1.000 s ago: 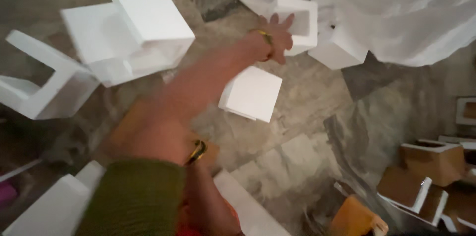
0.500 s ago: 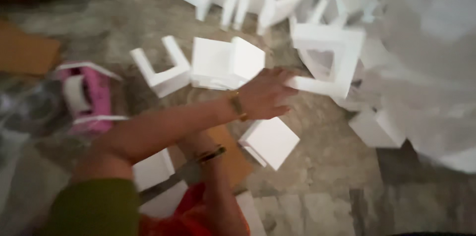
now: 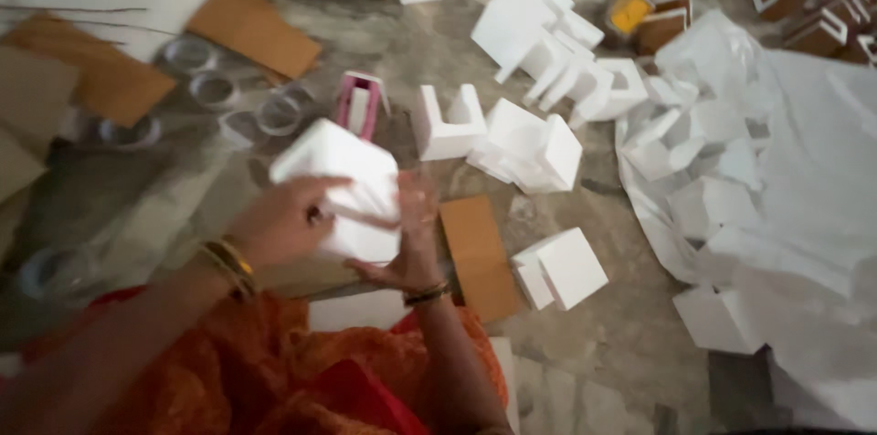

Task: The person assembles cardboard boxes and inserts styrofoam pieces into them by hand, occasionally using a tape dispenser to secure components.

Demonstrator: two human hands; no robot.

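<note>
We held a white foam block (image 3: 343, 188) between both hands above the orange cloth (image 3: 274, 380) on our lap; the left hand (image 3: 279, 220) lay on its near-left face, fingers (image 3: 322, 188) curled over the edge and pressed against the foam; the right hand (image 3: 409, 243) cupped its right side from beneath, fingers (image 3: 416, 202) loosely spread along the face, though blur hid their exact grip; just right of those fingers lay a brown cardboard piece (image 3: 477, 257) and another foam cube (image 3: 559, 269); beyond the fingertips stood a U-shaped foam piece (image 3: 448, 124) and a pink tape dispenser (image 3: 361, 104); we saw no container's contents clearly.
</note>
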